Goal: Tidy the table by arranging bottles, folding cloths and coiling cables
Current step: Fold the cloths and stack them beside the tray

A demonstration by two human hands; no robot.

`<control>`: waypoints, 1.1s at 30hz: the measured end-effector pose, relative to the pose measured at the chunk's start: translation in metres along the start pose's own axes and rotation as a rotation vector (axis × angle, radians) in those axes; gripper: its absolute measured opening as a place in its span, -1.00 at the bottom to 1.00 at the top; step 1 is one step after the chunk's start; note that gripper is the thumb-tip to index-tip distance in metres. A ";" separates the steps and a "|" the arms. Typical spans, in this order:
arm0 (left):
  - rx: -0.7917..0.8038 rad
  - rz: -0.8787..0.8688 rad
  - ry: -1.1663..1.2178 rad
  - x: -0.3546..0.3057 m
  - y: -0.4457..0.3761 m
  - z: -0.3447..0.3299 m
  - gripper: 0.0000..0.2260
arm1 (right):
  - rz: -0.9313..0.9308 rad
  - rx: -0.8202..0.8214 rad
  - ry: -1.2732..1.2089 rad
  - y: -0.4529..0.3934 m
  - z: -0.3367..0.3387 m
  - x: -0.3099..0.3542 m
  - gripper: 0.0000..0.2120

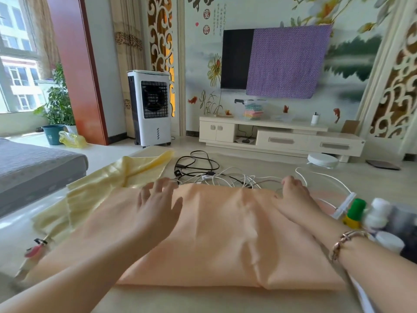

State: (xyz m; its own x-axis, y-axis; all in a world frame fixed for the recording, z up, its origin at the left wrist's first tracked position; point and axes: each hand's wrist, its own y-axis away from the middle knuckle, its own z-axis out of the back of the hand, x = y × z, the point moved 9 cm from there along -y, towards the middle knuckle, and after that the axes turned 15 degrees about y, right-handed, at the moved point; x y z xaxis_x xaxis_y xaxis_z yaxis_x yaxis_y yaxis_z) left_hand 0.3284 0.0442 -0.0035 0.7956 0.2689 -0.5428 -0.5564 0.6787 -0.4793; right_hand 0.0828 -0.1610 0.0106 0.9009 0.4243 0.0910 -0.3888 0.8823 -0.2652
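A peach cloth (216, 236) lies folded flat across the middle of the table. My left hand (158, 206) hovers over its far left part with fingers spread. My right hand (293, 195) rests flat on the cloth's far right corner. A yellow cloth (108, 184) lies crumpled to the left. Beyond the peach cloth a tangle of black and white cables (209, 175) lies loose. Several bottles (374, 213), one with a green cap, stand at the right edge.
A pink-topped item (33, 254) lies at the table's left edge. A grey sofa (33, 168) stands to the left. Beyond the table are an air cooler (150, 107), a TV cabinet (282, 136) and a robot vacuum (322, 160).
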 end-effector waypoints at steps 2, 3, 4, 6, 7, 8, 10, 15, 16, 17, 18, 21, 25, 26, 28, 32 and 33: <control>0.141 0.036 0.023 -0.007 0.012 -0.026 -0.59 | -0.021 0.026 -0.005 0.012 0.001 -0.010 -0.56; 0.200 0.059 0.021 -0.007 0.016 -0.037 -0.55 | -0.014 0.030 0.026 0.018 0.002 -0.012 -0.57; 0.250 0.083 0.019 -0.005 0.021 -0.045 -0.53 | 0.002 0.022 0.082 0.024 0.004 -0.013 -0.58; 0.305 0.116 -0.024 -0.002 0.030 -0.054 -0.48 | 0.049 0.000 0.252 0.036 0.008 -0.014 -0.62; 0.316 0.110 -0.065 -0.002 0.035 -0.058 -0.46 | 0.065 0.003 0.330 0.042 0.008 -0.016 -0.62; 0.319 0.097 -0.099 -0.003 0.038 -0.059 -0.44 | 0.072 0.022 0.380 0.046 0.006 -0.017 -0.60; 0.322 0.082 -0.123 -0.004 0.040 -0.060 -0.43 | 0.061 0.070 0.404 0.048 0.000 -0.022 -0.55; 0.333 0.076 -0.150 -0.006 0.041 -0.059 -0.44 | -0.055 0.271 -0.048 0.044 -0.017 -0.030 -0.49; 0.332 0.075 -0.154 -0.007 0.041 -0.059 -0.44 | -0.073 0.296 -0.139 0.044 -0.021 -0.030 -0.51; 0.333 0.073 -0.157 -0.007 0.041 -0.059 -0.44 | -0.087 0.289 -0.219 0.043 -0.021 -0.030 -0.55; 0.332 0.072 -0.160 -0.007 0.041 -0.059 -0.44 | -0.100 0.246 -0.303 0.042 -0.018 -0.031 -0.62; 0.329 0.068 -0.160 -0.006 0.040 -0.059 -0.43 | -0.107 0.003 -0.403 0.042 0.010 -0.037 -0.70; 0.344 0.070 -0.146 -0.004 0.040 -0.061 -0.42 | 0.063 -0.170 0.025 0.053 0.038 -0.022 -0.60; 0.347 0.067 -0.150 -0.004 0.040 -0.061 -0.41 | 0.088 -0.166 0.137 0.056 0.037 -0.018 -0.54; 0.350 0.061 -0.159 -0.005 0.040 -0.061 -0.39 | 0.140 -0.129 0.368 0.060 0.031 -0.011 -0.53; 0.351 0.057 -0.166 -0.004 0.040 -0.062 -0.35 | 0.190 -0.081 0.581 0.065 0.022 -0.012 -0.62; 0.351 0.058 -0.162 -0.004 0.040 -0.062 -0.36 | 0.192 -0.067 0.595 0.066 0.020 -0.013 -0.61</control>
State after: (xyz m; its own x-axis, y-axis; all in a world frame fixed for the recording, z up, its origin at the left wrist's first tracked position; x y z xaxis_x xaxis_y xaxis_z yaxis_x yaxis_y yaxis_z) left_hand 0.2883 0.0277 -0.0635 0.8086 0.3991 -0.4323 -0.5079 0.8443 -0.1706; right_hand 0.0413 -0.1043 0.0114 0.7769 0.3711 -0.5087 -0.5587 0.7787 -0.2853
